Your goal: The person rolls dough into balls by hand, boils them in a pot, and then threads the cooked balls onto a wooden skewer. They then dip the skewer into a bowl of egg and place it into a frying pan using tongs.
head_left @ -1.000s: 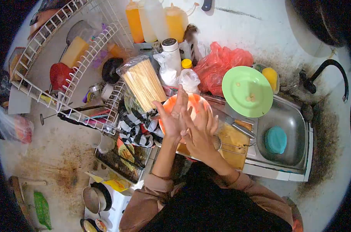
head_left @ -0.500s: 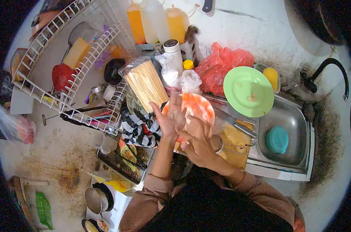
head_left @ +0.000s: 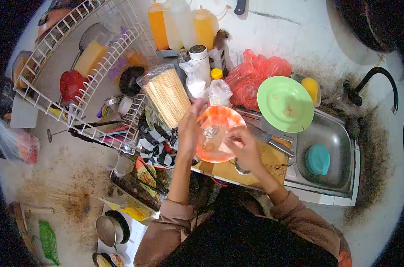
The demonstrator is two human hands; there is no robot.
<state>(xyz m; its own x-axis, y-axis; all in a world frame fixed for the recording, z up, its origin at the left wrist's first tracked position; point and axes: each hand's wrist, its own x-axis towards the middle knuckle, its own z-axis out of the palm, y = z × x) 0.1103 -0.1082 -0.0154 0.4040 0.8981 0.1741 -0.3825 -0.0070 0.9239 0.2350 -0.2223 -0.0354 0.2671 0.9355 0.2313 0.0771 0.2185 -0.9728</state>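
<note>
An orange-and-white plate with a pale, lumpy mix in it lies in front of me, partly over a wooden cutting board. At its left rim is my left hand, turned edge-on with the fingers stretched out and nothing seen in it. My right hand hangs over the plate's right side, its fingers bent and drawn together above the mix; whatever may be between the fingertips is hidden. A knife and a wire-handled strainer lie by the right hand, the strainer partly covered by it.
A green plate with a few small pale pieces rests at the edge of the sink. Beyond the plate stand a skewer pack, a white flask and a red plastic bag. A dish rack is at left.
My hands were together over the plate, right fingers at the open left palm. They have separated: the left turned edge-on at the left rim, the right moved right, fingers bent down.
</note>
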